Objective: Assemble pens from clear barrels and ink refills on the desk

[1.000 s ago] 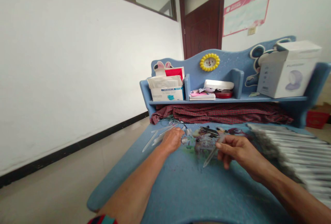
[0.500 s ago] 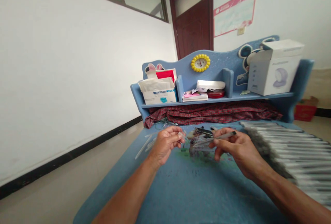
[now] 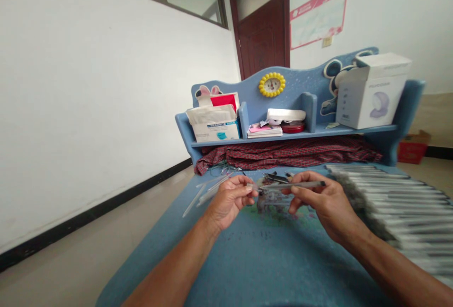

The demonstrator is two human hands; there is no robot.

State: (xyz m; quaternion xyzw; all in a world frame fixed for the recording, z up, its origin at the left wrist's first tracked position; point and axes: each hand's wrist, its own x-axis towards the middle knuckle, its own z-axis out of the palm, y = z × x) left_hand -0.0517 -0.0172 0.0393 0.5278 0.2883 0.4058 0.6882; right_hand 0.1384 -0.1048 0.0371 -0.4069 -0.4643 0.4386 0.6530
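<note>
Desk (image 3: 247, 260): blue, with both hands above its middle.
Pen pile (image 3: 399, 208): rows of pens lay on the desk's right side.
Right hand (image 3: 323, 203): fingers were closed on the clear pen tube (image 3: 293, 185), held flat just above the desk.
Left hand (image 3: 228, 200): fingertips pinched the tube's left end.
Loose tubes (image 3: 205, 193): lay on the desk, left of the hands.
</note>
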